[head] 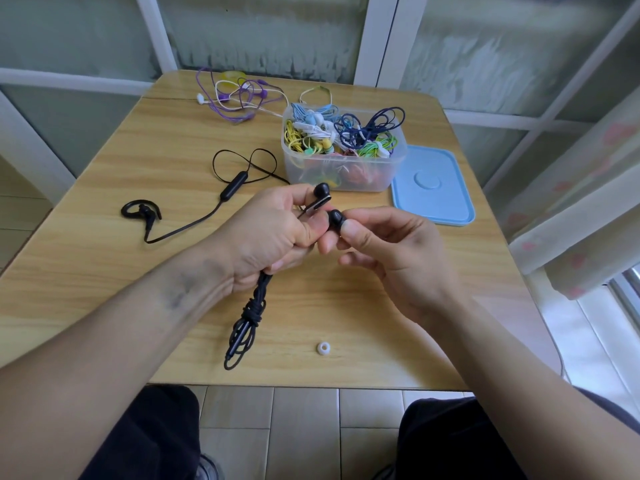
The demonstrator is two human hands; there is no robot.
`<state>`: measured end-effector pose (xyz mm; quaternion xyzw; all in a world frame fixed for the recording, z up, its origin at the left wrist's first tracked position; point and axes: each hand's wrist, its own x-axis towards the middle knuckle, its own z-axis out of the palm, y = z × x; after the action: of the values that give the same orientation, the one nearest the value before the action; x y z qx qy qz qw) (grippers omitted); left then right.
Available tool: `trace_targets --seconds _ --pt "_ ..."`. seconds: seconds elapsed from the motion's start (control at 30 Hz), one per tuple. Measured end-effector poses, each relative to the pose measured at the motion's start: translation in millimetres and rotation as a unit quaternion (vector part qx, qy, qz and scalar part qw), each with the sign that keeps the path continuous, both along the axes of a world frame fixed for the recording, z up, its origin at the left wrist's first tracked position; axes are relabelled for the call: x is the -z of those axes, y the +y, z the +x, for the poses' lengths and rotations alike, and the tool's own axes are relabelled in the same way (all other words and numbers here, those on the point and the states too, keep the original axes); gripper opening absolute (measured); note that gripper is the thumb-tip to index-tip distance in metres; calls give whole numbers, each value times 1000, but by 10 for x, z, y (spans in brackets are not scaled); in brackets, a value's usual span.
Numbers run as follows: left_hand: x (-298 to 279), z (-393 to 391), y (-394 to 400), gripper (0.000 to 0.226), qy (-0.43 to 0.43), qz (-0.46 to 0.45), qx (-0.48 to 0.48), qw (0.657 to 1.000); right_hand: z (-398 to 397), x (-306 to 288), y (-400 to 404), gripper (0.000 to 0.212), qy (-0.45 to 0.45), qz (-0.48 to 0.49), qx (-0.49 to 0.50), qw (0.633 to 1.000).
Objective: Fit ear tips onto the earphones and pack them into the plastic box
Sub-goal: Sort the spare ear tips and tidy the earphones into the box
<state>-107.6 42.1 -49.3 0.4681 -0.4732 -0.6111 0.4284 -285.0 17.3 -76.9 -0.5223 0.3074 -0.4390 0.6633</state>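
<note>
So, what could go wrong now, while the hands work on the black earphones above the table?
The white ear tip lies loose near the table's front edge; a forearm could knock it to the floor. The black ear tip is only pinched by the right hand, so it could slip away. The bundled cable hangs from the left hand and may come undone. The plastic box already looks heaped, so the blue lid might not close.

A home corner: small wooden table [138,271] by frosted windows [259,29], floral curtain [588,188], tiled floor [304,427].
</note>
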Motion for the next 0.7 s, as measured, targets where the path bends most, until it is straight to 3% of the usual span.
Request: trace_targets --seconds 0.2,0.4,0.63,0.7 --pt "4 -13 -8 11 51 -1 -40 998 68 -55 48 19 59 -141 72 986" --pt "14 -31 28 8 57 11 -43 997 62 -77 68 12 70 -175 98 977" --pt "-4 -16 52 11 39 51 13 998 -34 -69 21 15 142 -289 106 941" --pt "8 -34 54 11 47 50 4 998 -16 -32 45 14 140 -265 117 947"
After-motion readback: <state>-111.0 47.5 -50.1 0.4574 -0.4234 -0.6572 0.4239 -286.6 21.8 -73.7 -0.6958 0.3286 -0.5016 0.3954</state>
